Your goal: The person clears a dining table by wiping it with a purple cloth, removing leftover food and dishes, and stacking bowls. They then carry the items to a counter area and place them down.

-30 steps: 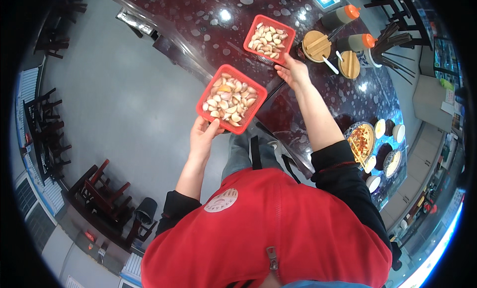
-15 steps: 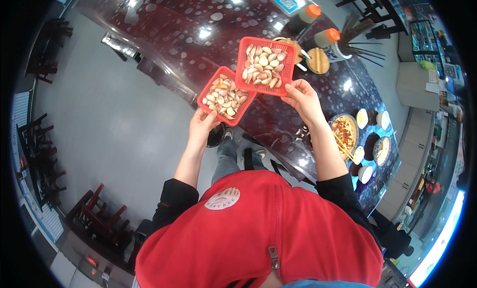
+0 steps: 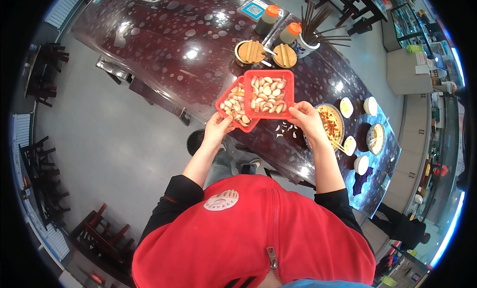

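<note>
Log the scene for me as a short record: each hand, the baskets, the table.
Left hand: holds the left red basket by its near edge
Right hand: holds the right red basket by its near right corner
Contents: garlic cloves in both
Overlap: right red basket covers part of the left one in view; contact unclear
Table: two wooden-lidded containers, two orange-capped bottles, dark sticks in a holder, food bowl

Tabletop (image 3: 149,64): glossy dark red-brown with pale, rounded spots
Far edge: a blue-and-white card (image 3: 254,10)
Condiments: two orange-capped bottles (image 3: 267,23), two wooden-lidded pots (image 3: 251,51), a blue-and-white chopstick holder (image 3: 304,48)
Near edge: small pale scraps (image 3: 285,130), scattered
Right end: a large food-filled bowl (image 3: 343,123), smaller white bowls (image 3: 361,165), a patterned bowl (image 3: 370,139), dark purple cloth (image 3: 361,181)
</note>
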{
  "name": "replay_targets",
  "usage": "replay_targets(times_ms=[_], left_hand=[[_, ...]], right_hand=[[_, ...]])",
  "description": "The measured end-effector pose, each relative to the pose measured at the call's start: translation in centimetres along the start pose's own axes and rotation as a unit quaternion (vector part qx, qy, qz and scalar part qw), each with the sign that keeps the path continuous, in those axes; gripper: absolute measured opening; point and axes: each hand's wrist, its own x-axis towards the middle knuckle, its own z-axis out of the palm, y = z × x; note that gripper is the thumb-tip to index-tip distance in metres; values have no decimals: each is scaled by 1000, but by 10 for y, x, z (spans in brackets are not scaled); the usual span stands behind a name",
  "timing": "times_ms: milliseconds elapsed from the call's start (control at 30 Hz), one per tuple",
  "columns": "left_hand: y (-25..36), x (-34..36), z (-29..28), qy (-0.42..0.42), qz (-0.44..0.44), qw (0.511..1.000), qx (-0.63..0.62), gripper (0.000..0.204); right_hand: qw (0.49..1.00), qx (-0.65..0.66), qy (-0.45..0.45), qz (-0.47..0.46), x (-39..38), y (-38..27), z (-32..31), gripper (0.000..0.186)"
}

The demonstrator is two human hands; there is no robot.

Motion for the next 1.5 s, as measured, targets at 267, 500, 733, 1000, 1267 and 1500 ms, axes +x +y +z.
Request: replay_targets(times_ms=[267,500,733,1000,1267,1500], left_hand=[[-15,10,58,-42,-2,999,2,20],[-18,28,90,-74,2,997,6,21],[-20,34,100,-90,-17,996,-8,18],[-23,38,96,-100,-24,994,-28,15],[-19,41,92,-105,-12,993,-47,17],[-19,42,88,-101,-10,993,-53,19]], right_hand=[[970,-96,102,-200,-17,8,-25,14],[931,-146,170,-289,-24,11,-27,12],[879,-228,220,-356,-32,5,-23,15],[791,-378,234,-420,-41,-4,-20,17],[779,-381,240,-437,-37,0,-15,17],[773,-398,219,-442,-35,2,-12,17]])
